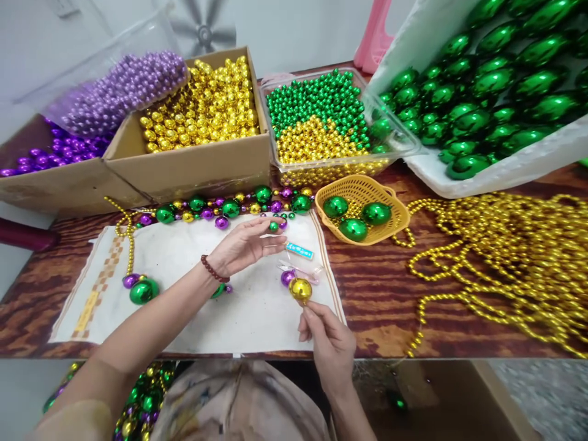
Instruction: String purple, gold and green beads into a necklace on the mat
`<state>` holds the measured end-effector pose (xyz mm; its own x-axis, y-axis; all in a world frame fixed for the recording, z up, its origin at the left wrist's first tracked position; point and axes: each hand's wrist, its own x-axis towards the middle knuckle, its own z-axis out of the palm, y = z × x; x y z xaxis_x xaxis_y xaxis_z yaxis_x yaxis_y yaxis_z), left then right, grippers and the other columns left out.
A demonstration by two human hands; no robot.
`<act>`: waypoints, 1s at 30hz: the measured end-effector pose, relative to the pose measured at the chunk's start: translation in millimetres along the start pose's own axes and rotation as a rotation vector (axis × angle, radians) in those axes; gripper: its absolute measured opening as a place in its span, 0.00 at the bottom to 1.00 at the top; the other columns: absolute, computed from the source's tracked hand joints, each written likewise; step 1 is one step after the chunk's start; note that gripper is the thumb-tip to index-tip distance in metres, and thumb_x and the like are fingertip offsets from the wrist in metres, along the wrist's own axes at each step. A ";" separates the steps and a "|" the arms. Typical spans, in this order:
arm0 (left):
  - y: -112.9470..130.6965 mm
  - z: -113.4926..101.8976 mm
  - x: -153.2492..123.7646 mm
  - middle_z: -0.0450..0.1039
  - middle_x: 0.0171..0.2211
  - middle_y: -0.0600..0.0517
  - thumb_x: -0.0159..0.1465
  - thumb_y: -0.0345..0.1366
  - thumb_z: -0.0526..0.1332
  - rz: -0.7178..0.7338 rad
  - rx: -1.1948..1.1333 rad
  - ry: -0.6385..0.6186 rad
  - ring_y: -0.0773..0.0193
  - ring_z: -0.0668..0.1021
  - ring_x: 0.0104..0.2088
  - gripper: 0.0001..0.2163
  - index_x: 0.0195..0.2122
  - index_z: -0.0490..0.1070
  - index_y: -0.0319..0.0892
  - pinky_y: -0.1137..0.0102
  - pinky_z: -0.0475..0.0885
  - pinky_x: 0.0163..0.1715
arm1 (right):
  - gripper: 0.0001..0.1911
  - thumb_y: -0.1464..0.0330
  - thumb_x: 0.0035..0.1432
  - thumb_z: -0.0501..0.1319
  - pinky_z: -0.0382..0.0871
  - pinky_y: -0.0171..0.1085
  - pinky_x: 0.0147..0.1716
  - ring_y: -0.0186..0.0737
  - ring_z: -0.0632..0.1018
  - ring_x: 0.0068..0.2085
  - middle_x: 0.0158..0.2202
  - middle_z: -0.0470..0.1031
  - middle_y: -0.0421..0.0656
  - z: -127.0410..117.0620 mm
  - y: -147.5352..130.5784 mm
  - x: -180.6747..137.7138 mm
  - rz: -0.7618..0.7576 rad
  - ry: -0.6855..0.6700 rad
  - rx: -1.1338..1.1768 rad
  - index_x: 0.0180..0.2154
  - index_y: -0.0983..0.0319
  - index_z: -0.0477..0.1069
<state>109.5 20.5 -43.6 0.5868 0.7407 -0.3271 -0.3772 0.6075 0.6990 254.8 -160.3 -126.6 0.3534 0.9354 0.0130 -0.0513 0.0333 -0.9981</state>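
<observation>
Over the towel (184, 257), a gold ball (301, 288) is being pinched by the right hand (331, 338); nearer the towel's far edge, the left hand (245, 246) is being held apart, its grip on a green bead (274, 226) unclear.

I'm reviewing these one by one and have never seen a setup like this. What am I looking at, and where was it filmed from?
There is no machine here: these are a person's own bare hands. The single picture comes from a camera worn on the head, looking forward and down.

A white cloth lies on a wooden table, with a mixed bead string along its far edge. To the right are a yellow basket holding large green balls and a heap of gold bead chains. Bead-filled boxes stand behind.

The right hand pinches at the near edge of a gold ball. The left hand is raised near small beads; whether it grips anything is unclear.
</observation>
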 end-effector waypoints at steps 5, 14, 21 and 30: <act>-7.4 1.0 -8.5 0.77 0.34 0.47 0.66 0.30 0.62 -0.004 -0.130 0.059 0.60 0.82 0.36 0.05 0.40 0.76 0.35 0.63 0.77 0.44 | 0.07 0.68 0.67 0.59 0.66 0.27 0.20 0.28 0.70 0.19 0.21 0.69 0.35 -1.0 -6.2 -3.7 -0.040 -0.068 -0.078 0.37 0.61 0.75; -14.0 0.2 -11.4 0.77 0.29 0.48 0.67 0.35 0.62 -0.038 -0.219 0.173 0.62 0.82 0.32 0.09 0.33 0.74 0.34 0.66 0.78 0.41 | 0.07 0.69 0.67 0.58 0.66 0.26 0.19 0.27 0.72 0.18 0.21 0.70 0.34 1.9 -12.6 -6.5 -0.020 -0.102 -0.051 0.38 0.60 0.75; -17.0 -4.2 -10.3 0.79 0.31 0.46 0.67 0.35 0.63 -0.051 -0.227 0.182 0.62 0.83 0.34 0.09 0.34 0.74 0.34 0.67 0.78 0.41 | 0.07 0.67 0.67 0.59 0.66 0.26 0.18 0.28 0.72 0.18 0.20 0.70 0.35 2.3 -12.6 -7.6 0.015 -0.087 -0.054 0.38 0.61 0.75; -18.1 -7.1 -12.3 0.78 0.34 0.44 0.67 0.32 0.61 -0.010 -0.174 0.086 0.60 0.82 0.39 0.08 0.40 0.76 0.32 0.61 0.75 0.50 | 0.09 0.65 0.66 0.59 0.67 0.28 0.17 0.29 0.72 0.17 0.20 0.70 0.35 2.2 -16.0 -8.2 0.040 -0.069 -0.050 0.37 0.62 0.76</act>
<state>104.0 2.4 -56.8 0.5306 0.7514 -0.3923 -0.4943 0.6502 0.5770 250.7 -167.7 -110.6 0.2868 0.9577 -0.0243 -0.0168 -0.0203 -0.9997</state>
